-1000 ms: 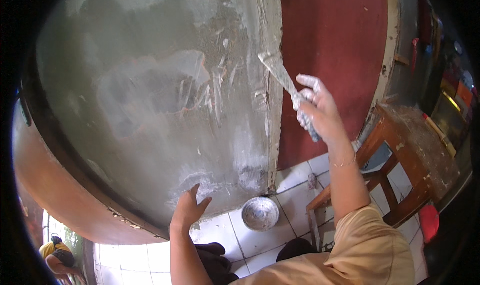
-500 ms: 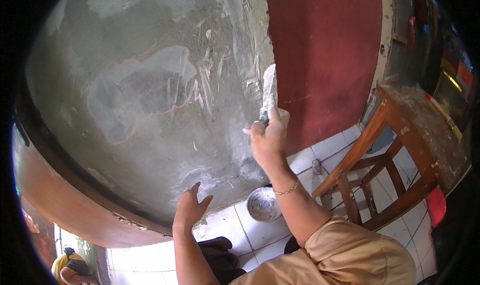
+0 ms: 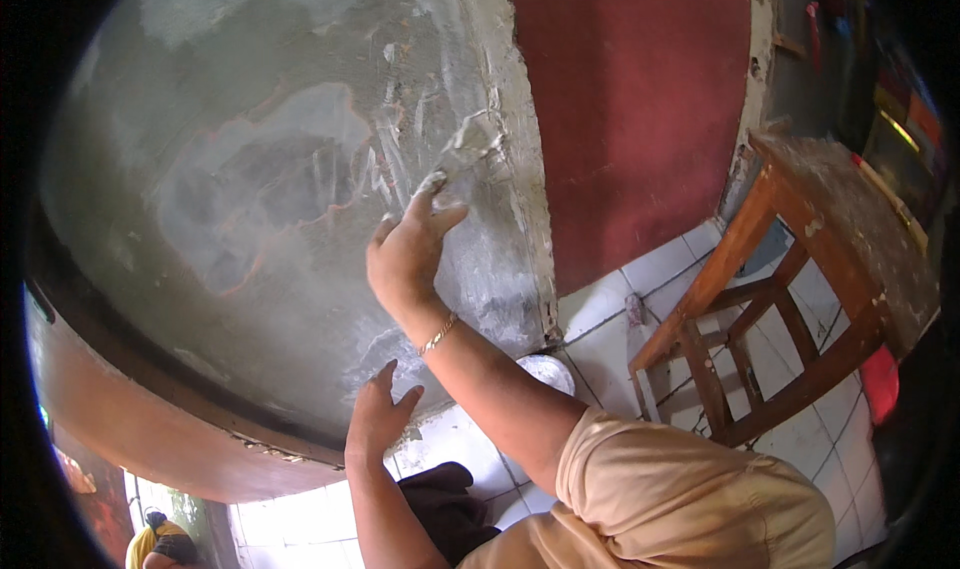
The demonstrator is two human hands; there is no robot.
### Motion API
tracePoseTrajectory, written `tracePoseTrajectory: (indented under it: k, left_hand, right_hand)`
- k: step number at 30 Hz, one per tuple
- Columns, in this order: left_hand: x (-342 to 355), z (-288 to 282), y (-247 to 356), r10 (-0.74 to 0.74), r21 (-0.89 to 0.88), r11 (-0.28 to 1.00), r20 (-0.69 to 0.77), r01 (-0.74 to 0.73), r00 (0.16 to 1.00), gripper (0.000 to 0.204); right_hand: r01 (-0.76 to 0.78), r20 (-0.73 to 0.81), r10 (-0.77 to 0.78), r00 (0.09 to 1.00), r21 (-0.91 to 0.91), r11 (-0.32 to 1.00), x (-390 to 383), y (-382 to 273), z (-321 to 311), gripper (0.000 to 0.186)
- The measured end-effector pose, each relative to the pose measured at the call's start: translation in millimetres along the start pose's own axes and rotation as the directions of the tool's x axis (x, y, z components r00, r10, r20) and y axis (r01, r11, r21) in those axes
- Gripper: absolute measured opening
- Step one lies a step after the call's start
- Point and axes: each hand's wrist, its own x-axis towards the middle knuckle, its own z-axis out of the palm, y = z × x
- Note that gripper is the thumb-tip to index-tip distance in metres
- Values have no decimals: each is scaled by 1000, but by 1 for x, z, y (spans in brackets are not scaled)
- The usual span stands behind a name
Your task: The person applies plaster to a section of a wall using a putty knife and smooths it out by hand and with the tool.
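My right hand (image 3: 408, 259) is closed on a putty knife (image 3: 436, 181), its handle mostly hidden in the fingers. The knife's blade lies against the grey plastered wall (image 3: 270, 189), with wet whitish putty (image 3: 476, 135) around it near the wall's rough right edge. Lower down, my left hand (image 3: 380, 411) is open with fingers apart, close to the wall's lower part; I cannot tell whether it touches. A round bowl (image 3: 550, 371) sits on the tiles, partly covered by my right forearm.
Right of the wall edge is a dark red panel (image 3: 640, 119). A worn wooden stool (image 3: 815, 239) stands on white floor tiles (image 3: 600, 369) at the right. A curved ledge (image 3: 150, 409) runs along the left. Another person (image 3: 165, 544) is at the lower left.
My right hand with the putty knife has moved left from the wall's edge onto its face. The forearm now covers part of the bowl. My left hand has hardly moved.
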Motion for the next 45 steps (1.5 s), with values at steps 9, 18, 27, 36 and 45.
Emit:
tracePoseTrajectory:
  k: [9,18,27,36,45]
  left_hand:
    - [-6,-6,-17,19,5,1000,-25,-19,1000,62]
    - [0,-1,0,59,2,998,-17,-59,998,63]
    - [-7,-2,-15,48,-16,999,-46,-48,998,62]
    - [-2,3,-10,83,19,996,-34,-82,996,62]
    - [-5,-5,-15,27,-9,1000,-18,-27,999,62]
  right_hand:
    - [-101,161,39,986,402,910,25,25,-99,60]
    - [-15,23,16,1000,-58,998,33,52,-51,59]
    - [-126,105,81,991,574,809,30,5,-105,60]
    - [237,-230,-259,938,-122,964,24,48,-9,74]
    - [133,41,-152,988,296,946,4,31,-64,64]
